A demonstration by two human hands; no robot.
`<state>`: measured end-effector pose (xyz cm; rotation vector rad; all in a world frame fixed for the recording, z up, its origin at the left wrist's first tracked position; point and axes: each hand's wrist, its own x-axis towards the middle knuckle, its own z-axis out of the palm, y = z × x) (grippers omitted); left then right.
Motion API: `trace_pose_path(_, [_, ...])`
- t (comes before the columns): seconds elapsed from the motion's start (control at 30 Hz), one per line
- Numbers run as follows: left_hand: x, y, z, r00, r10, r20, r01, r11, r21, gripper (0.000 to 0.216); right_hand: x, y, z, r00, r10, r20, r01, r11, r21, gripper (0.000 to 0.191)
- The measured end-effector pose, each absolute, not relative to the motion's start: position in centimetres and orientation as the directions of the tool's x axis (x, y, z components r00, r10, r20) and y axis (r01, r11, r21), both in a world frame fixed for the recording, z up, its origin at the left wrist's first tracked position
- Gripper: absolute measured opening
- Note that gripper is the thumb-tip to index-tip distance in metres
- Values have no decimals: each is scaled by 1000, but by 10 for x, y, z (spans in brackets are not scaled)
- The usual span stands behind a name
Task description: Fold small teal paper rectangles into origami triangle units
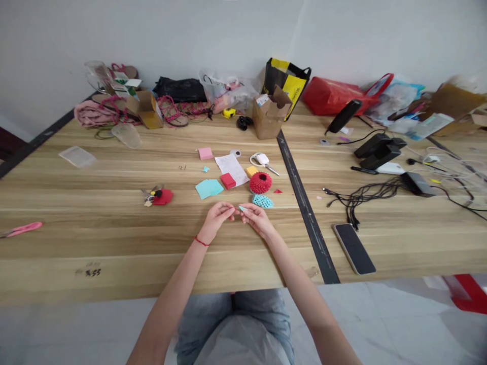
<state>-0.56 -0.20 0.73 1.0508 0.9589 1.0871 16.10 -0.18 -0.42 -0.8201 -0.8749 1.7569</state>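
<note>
My right hand (257, 220) pinches a small light blue folded paper piece (242, 208) between its fingertips. Close beside it, my left hand (219, 217) has its thumb and fingers pressed together; what they hold, if anything, is too small to make out. Just beyond my hands lie a light blue model of folded paper pieces (263, 201) and a round red one (261, 182) with a dark hole on top. A spread stack of light blue paper (209, 188) rests to the left, near a red paper block (228, 181). A tiny red folded piece (278, 191) lies to the right.
Behind are a white written sheet (233, 168), a pink paper block (205, 153), a yellow block (251, 171) and scissors (272, 170). Keys (150, 197) lie left. A phone (354, 248) and black cables (359, 200) occupy the right. Bags and boxes line the wall.
</note>
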Motion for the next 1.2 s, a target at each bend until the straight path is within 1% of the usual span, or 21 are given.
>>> trace_pose_path(0.23, [-6, -3, 9, 202, 978, -62, -154, 94, 984, 31, 162, -1, -8, -258, 962, -94, -444, -205, -872, 29])
trace_pose_path(0.47, [-6, -1, 9, 191, 980, -60, -147, 89, 985, 27, 161, -1, -10, -235, 970, -60, -411, -155, -898, 24])
trace_pose_path(0.73, [-5, -2, 8, 157, 986, -49, -126, 69, 990, 28, 162, 1, -10, -203, 972, -117, -428, -195, -882, 25])
trace_pose_path(0.97, [-5, -3, 14, 122, 991, -50, -128, 65, 990, 27, 162, 0, -11, -184, 973, -137, -429, -205, -880, 26])
trace_pose_path(1.1, [-5, -4, 15, 133, 990, -43, -134, 61, 989, 27, 163, 1, -9, -206, 965, -161, -419, -236, -877, 32])
trace_pose_path(1.2, [-4, -5, 16, 168, 985, -31, -131, 53, 990, 26, 163, 1, -8, -212, 962, -174, -410, -249, -878, 29])
